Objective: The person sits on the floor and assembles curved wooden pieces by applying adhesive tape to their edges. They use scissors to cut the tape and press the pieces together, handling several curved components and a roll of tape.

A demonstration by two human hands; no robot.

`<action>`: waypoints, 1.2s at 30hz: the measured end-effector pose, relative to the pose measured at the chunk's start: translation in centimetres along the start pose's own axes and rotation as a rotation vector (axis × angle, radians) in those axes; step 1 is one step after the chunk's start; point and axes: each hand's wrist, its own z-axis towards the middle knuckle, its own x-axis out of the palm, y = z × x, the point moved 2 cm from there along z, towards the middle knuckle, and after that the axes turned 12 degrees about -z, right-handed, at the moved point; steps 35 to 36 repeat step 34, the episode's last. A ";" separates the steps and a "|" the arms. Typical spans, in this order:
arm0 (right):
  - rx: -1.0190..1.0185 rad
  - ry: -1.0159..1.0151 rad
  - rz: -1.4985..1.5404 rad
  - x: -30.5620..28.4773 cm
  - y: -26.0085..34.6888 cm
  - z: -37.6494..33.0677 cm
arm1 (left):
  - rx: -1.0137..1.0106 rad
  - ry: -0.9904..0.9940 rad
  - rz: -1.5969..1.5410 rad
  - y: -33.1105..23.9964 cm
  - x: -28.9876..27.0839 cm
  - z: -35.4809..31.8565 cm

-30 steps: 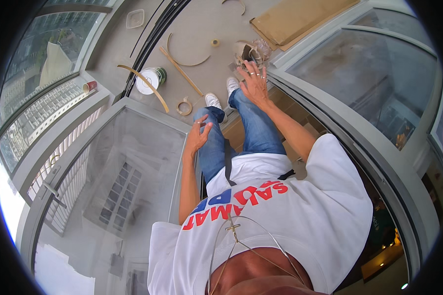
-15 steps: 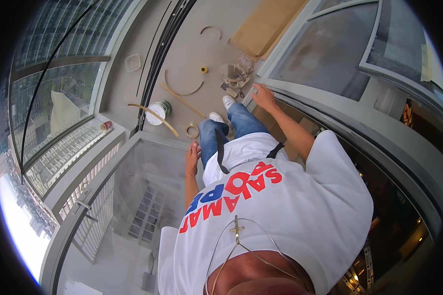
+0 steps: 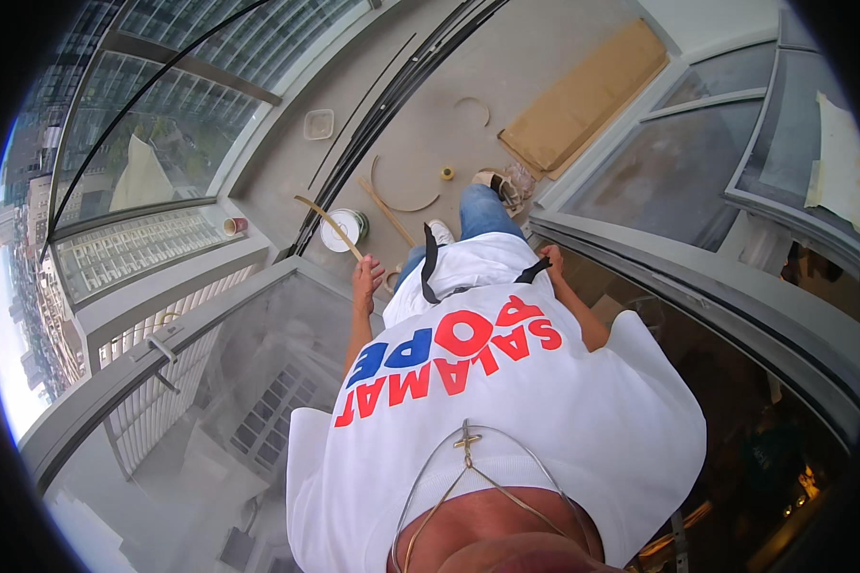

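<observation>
My left hand (image 3: 366,279) is out over the floor with its fingers apart. Its fingertips overlap the near end of a curved tan strip (image 3: 327,225), which lies across a white-lidded bucket (image 3: 342,231); I cannot tell whether they touch. Close to my waist, my right hand (image 3: 551,261) has curled fingers beside the end of a black strap (image 3: 533,270). What those fingers hold, if anything, is hidden. Another black strap (image 3: 430,263) hangs at the left of my white clothing. A roll of tape on the floor is partly covered by my left hand.
A glass door panel (image 3: 258,334) stands at my left, and a framed opening with a sill (image 3: 631,277) at my right. Long black strips (image 3: 392,100), a flat cardboard sheet (image 3: 588,95), a clear tub (image 3: 319,124) and a yellow tape roll (image 3: 446,174) lie on the floor. A cup (image 3: 235,225) sits on the ledge.
My right hand has left the frame of the opening and come back to my waist. My left hand has moved forward to the tan strip's end. One foot has stepped forward, beside the bag.
</observation>
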 end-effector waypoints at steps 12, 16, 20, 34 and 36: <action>-0.334 -0.017 0.125 -5.6 21.3 11.6 | 0.160 0.005 -0.054 7.2 -4.4 4.8; -0.152 0.167 0.361 -4.1 20.5 15.2 | 0.212 0.159 0.171 4.6 -2.0 6.8; -0.026 0.395 0.724 -4.7 26.1 18.5 | 0.063 0.040 0.224 -2.3 0.4 10.8; -0.212 1.302 1.176 -14.1 69.2 34.2 | 0.090 -0.044 -0.032 -31.3 16.6 20.8; -0.212 1.302 1.176 -14.1 69.2 34.2 | 0.090 -0.044 -0.032 -31.3 16.6 20.8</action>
